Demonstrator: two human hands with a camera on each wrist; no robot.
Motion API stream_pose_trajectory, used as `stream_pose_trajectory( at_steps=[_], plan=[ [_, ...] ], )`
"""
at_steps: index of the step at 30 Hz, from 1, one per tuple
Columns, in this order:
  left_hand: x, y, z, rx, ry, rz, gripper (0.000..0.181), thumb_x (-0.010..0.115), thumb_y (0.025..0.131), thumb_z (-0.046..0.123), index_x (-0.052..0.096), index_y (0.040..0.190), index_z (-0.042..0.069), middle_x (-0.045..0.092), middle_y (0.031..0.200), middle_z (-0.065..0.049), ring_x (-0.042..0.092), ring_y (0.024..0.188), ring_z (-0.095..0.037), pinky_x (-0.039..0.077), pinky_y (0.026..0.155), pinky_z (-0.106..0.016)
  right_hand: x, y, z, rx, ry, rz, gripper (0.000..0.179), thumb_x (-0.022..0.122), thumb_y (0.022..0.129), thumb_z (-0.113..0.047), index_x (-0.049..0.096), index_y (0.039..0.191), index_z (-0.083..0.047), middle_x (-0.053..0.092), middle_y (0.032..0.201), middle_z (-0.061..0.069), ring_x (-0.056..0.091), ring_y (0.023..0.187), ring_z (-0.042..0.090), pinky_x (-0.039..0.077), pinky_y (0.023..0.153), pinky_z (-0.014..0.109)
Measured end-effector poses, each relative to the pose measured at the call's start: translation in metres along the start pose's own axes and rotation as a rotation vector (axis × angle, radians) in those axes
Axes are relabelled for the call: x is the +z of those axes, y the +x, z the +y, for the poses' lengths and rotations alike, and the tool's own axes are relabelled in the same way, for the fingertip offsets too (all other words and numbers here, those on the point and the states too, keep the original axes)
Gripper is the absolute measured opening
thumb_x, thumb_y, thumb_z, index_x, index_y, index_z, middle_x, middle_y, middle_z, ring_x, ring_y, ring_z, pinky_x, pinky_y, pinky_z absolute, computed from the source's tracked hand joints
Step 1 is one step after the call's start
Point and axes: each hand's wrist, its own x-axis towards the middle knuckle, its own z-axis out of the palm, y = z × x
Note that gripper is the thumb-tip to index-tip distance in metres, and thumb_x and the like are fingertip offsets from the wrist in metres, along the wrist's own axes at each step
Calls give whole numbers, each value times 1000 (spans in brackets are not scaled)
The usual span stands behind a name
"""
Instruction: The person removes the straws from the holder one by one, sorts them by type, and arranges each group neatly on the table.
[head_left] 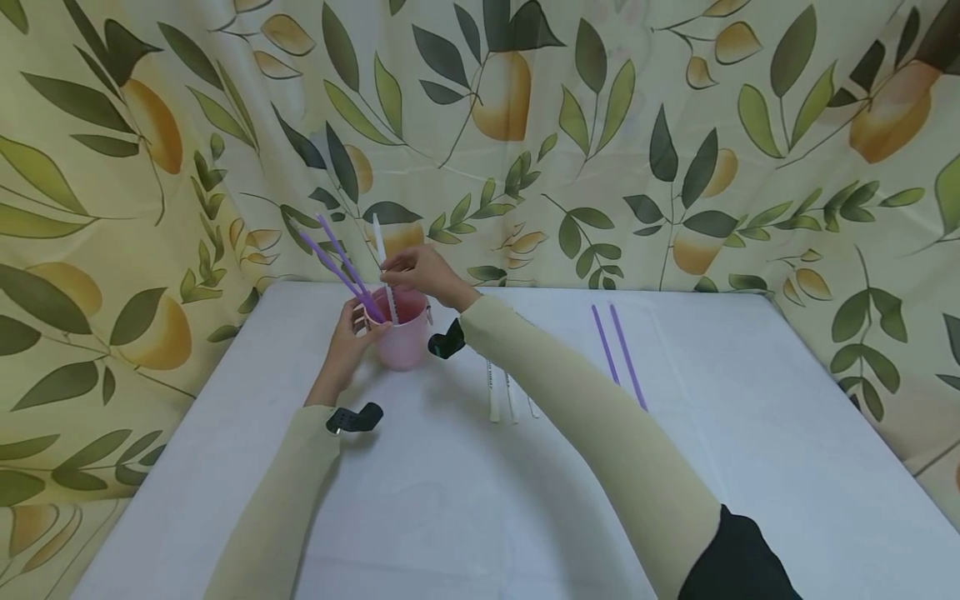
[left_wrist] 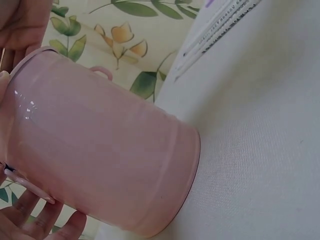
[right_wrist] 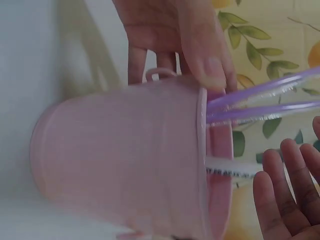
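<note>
Left fingers (left_wrist: pixel 72 227) clamped on a pink bucket (right_wrist: pixel 125 155); right fingers (right_wrist: pixel 292 162) pinching a white stick (right_wrist: pixel 230 168), purple sticks (right_wrist: pixel 280 109) tilted beside the left fingers.

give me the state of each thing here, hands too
Pink bucket: upright, open at top
Left hand: gripping the bucket
Held white stick: partly inside the bucket
Right hand: holding that stick
Purple sticks in bucket: slanting outward
Loose purple sticks: lying flat
Loose white sticks: lying, partly hidden
</note>
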Motion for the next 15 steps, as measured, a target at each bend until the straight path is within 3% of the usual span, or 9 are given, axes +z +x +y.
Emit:
stream_pose_trajectory(
  at_steps=[5, 10, 15],
  plan=[
    [0, -1, 2, -25, -17, -10, 72, 62, 91, 21, 18, 147, 13, 27, 150, -17, 27, 138, -32, 26, 117, -47, 17, 7, -2, -32, -10, -45, 27, 66, 87, -11, 65, 109, 3, 68, 105, 17, 66, 94, 26, 57, 84, 32],
    [2, -15, 22, -41, -13, -37, 72, 59, 92, 16, 15, 148, 8, 25, 150, -22, 25, 139, -35, 25, 117, -47, 28, 10, -2, -48, -74, -62, 23, 67, 86, -13, 67, 105, 0, 69, 101, 15, 63, 90, 19, 53, 77, 21],
    [0, -8, 9, -17, 5, -25, 71, 59, 92, 20, 16, 148, 11, 24, 151, -19, 25, 140, -34, 26, 117, -47, 35, 9, -3, -25, -149, -64, 22, 68, 86, -16, 68, 104, -4, 70, 102, 10, 61, 93, 15, 48, 77, 17]
  ],
)
